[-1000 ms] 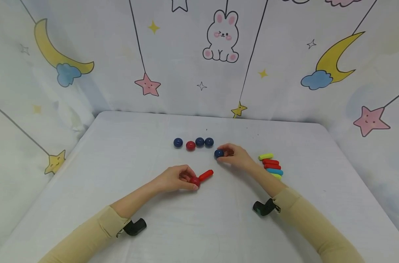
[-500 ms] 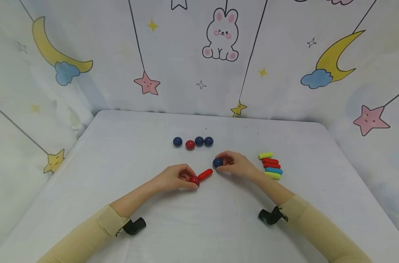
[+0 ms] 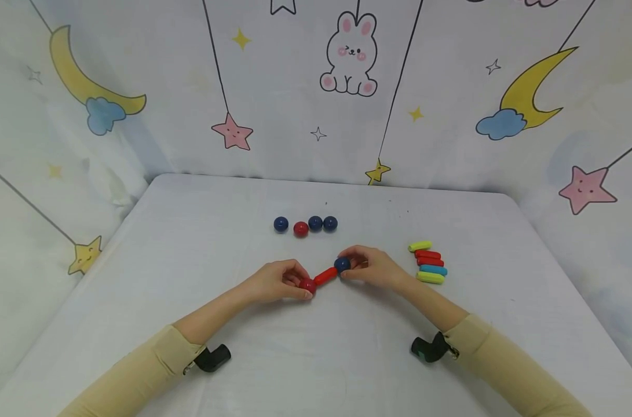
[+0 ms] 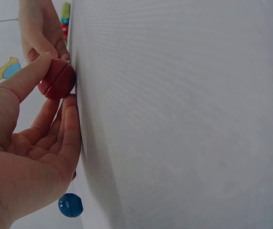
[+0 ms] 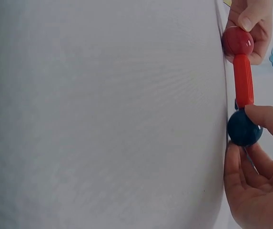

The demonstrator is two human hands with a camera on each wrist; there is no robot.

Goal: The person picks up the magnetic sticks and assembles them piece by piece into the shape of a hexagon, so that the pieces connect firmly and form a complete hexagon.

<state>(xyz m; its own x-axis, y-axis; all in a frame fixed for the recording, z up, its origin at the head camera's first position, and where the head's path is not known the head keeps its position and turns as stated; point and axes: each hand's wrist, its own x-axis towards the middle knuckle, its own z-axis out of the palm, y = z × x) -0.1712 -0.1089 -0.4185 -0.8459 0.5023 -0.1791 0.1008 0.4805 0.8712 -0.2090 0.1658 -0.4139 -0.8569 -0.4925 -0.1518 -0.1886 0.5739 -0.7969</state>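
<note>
My left hand [image 3: 279, 282] pinches a glossy red ball [image 3: 307, 285] between thumb and fingers near the middle of the table. A short red rod [image 5: 243, 80] runs from that ball toward the upper right. At the rod's other end, my right hand [image 3: 373, 267] pinches a dark blue ball [image 5: 245, 128]. In the right wrist view the two balls and the rod form one straight line, each end of the rod right at a ball. A seam line crosses the red ball [image 4: 57, 79] in the left wrist view, where the rod is hidden.
Behind the hands lie a blue ball [image 3: 281, 224], another red ball [image 3: 301, 229] and a pair of blue balls [image 3: 323, 223] in a loose row. Right of the right hand sits a stack of short rods [image 3: 430, 262] in yellow, red and blue. White cloth covers the table [image 3: 206, 220].
My right hand has brought the blue ball toward me and slightly left, up to the free end of the red rod. The left hand has stayed in place with the red ball.
</note>
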